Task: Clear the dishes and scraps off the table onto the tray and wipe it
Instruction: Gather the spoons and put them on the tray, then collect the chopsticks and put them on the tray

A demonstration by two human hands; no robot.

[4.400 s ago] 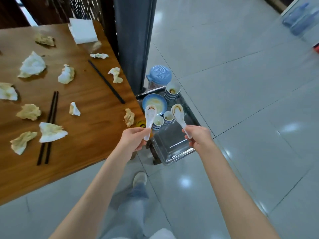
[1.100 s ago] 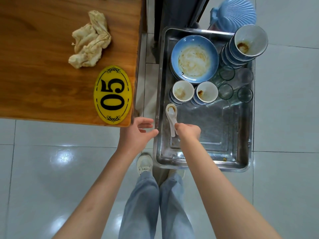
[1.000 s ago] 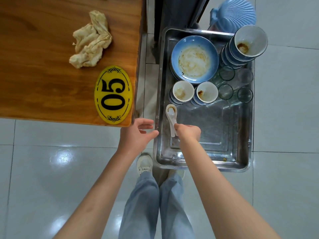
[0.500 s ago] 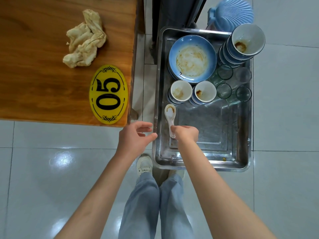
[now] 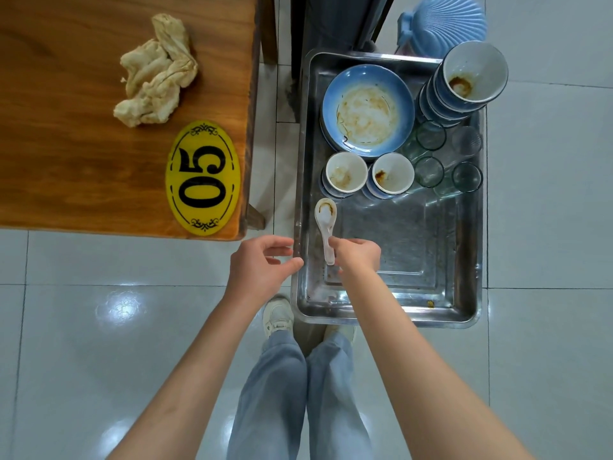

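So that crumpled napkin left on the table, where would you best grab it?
Pinch the napkin from above at its bunched middle, where the folds stand up and give the fingers something to close on. It lies loose on the table with nothing over it, and the free left hand is on the side nearer it.

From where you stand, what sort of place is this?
Most likely a restaurant or canteen dining room: a yellow table number plate reading 05 on the wooden table, and beside it a steel tray of used bowls and glasses.
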